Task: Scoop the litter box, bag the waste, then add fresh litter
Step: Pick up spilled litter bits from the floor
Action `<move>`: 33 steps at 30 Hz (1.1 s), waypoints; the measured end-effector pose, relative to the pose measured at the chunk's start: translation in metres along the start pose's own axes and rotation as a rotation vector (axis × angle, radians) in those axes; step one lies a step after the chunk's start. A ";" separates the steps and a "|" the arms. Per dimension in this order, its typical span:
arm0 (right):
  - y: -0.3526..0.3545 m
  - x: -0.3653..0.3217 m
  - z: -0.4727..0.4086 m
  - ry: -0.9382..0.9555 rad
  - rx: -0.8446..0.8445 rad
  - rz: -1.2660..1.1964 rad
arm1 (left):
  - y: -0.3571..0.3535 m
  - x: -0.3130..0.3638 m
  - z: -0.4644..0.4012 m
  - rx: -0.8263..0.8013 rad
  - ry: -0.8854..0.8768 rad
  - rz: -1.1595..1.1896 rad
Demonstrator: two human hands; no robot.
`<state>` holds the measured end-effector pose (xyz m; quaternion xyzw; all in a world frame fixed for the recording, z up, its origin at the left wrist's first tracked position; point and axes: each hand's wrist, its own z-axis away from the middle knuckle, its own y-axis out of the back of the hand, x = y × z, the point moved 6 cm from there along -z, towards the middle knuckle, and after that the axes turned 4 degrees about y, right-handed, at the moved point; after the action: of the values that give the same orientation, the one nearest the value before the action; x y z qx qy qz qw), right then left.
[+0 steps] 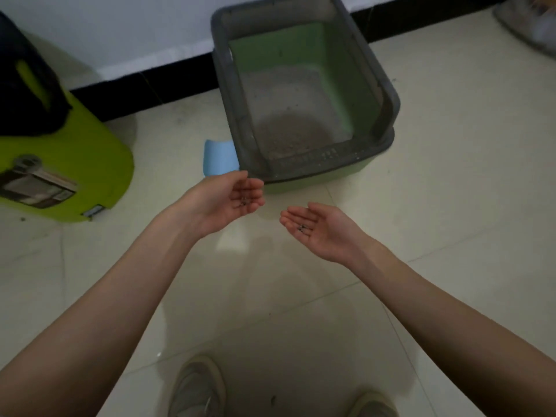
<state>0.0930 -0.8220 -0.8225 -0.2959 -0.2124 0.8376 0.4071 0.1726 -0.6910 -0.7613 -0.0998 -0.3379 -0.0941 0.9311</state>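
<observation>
Holding nothing much: left hand (pixel 237 195) palm-up at frame centre, fingers loosely cupped, a few dark specks on the palm; right hand (pixel 313 225) just lower and to the right of it, also palm-up and relaxed, with similar specks. Both apart from each other and touching no object.

Just above the left hand, hard against it in the picture, sits the green plastic litter box with its grey rim frame (pixel 388 115), on the pale tiled floor (pixel 451 206) against the wall in the upper middle of the frame. Inside, a thin bed of pale grey granular litter (pixel 288 97), darker near the front edge. Likely light-to-moderate as a whole, stiff-walled, somewhat slick plastic; best gripped by the grey rim on both long sides, kept level so the loose grains do not slide or spill. Grains themselves loose, gritty, prone to scatter.

Beside the box's lower-left corner, a small light-blue curved plastic piece (pixel 219 158), possibly the scoop; handle not visible, so grip point unclear.

At far left, a lime-green bin with a dark bag (pixel 75 152). Bottom of frame, two grey shoes (pixel 198 386).
</observation>
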 end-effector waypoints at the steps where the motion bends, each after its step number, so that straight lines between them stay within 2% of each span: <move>1: -0.013 0.004 -0.001 -0.016 -0.017 0.027 | 0.007 0.005 0.009 0.009 -0.017 -0.037; 9: -0.142 0.048 0.005 -0.211 -0.267 0.036 | 0.060 0.076 0.088 0.111 -0.292 -0.212; 11: -0.168 0.048 0.013 -0.214 -0.349 0.021 | 0.064 0.091 0.099 0.111 -0.308 -0.301; 15: -0.193 0.042 0.022 -0.169 -0.409 -0.072 | 0.069 0.110 0.108 0.165 -0.352 -0.467; 19: -0.196 0.041 0.023 -0.111 -0.381 -0.050 | 0.067 0.107 0.105 0.091 -0.315 -0.545; 23: -0.198 0.043 0.019 -0.072 -0.327 -0.007 | 0.071 0.107 0.103 0.058 -0.301 -0.516; 29: -0.212 0.050 0.014 -0.050 -0.264 0.028 | 0.096 0.127 0.111 0.034 -0.419 -0.539; 33: -0.215 0.061 -0.001 -0.040 -0.106 0.167 | 0.126 0.134 0.125 0.092 -0.576 -0.469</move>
<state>0.1832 -0.6485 -0.7144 -0.3168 -0.2391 0.8619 0.3156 0.2281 -0.5534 -0.5963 0.0001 -0.6035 -0.2577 0.7546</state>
